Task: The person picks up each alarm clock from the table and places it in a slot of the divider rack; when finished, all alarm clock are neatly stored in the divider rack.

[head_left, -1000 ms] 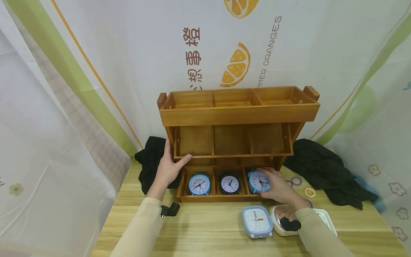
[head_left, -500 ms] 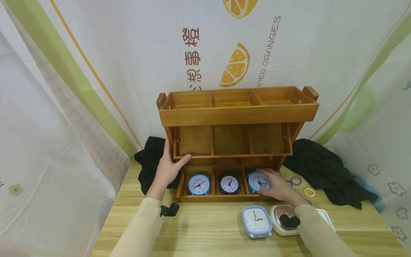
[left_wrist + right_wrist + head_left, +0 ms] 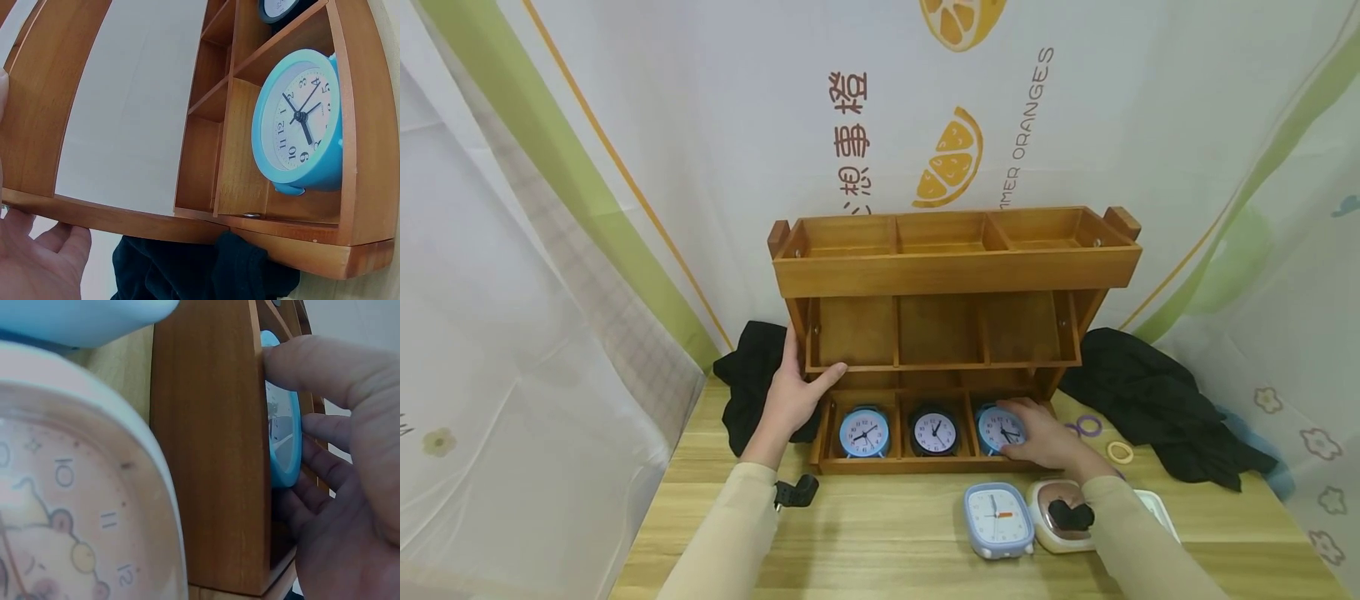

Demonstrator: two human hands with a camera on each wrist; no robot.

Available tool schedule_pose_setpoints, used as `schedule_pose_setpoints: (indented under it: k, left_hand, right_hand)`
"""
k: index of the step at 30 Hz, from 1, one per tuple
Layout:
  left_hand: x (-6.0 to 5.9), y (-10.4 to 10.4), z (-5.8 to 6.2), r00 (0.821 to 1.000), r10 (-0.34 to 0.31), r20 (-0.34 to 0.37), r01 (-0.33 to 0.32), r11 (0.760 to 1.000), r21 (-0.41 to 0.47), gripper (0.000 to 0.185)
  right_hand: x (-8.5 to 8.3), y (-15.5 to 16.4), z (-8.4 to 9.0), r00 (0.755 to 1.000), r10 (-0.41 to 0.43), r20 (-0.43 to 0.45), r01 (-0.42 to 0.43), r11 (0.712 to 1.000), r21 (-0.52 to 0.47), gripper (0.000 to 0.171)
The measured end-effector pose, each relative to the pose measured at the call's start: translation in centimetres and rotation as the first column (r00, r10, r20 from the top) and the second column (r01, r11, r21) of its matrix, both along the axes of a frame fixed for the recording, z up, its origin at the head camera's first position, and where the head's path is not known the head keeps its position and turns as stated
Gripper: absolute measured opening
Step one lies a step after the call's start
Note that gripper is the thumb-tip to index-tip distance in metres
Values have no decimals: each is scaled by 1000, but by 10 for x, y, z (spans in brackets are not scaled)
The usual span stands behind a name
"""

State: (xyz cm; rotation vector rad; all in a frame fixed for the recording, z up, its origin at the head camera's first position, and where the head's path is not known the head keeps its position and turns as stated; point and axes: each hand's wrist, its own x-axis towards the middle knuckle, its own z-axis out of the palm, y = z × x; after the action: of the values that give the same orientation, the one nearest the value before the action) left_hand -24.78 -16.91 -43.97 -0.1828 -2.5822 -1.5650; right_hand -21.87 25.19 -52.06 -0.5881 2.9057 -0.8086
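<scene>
Printed curtains (image 3: 677,108) back one table (image 3: 880,533). One rack's (image 3: 958,275) bottom row holds three: left blue clock (image 3: 864,432), black clock (image 3: 934,432), right blue clock (image 3: 995,429). Left hand (image 3: 790,402), spread, touches the rack's side; right hand (image 3: 1043,435) pinches the right blue clock. Two black cloths (image 3: 754,379) flank the rack.

Head view: high, facing forward-down on three-tier wooden rack (image 3: 957,275); wrist views: close, sideways; head, right wrist share rack's rightmost blue alarm clock (image 3: 285,432).
</scene>
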Motion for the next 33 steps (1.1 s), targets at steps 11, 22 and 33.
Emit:
schedule_pose_setpoints:
  k: [11,22,33]
  left_hand:
    - [0,-1,0,1000,-16,-13,16,1000,19,111]
    - [0,-2,0,1000,-13,-4,13,1000,13,113]
    - [-1,-1,-1,1000,-9,-10,9,1000,13,113]
  right_hand:
    - [2,0,-2,998,-25,-53,24,999,-31,75]
    - [14,-4,6,989,-8,-150,-11,992,-125,79]
    - [35,-15,13,990,12,-138,-32,989,-143,74]
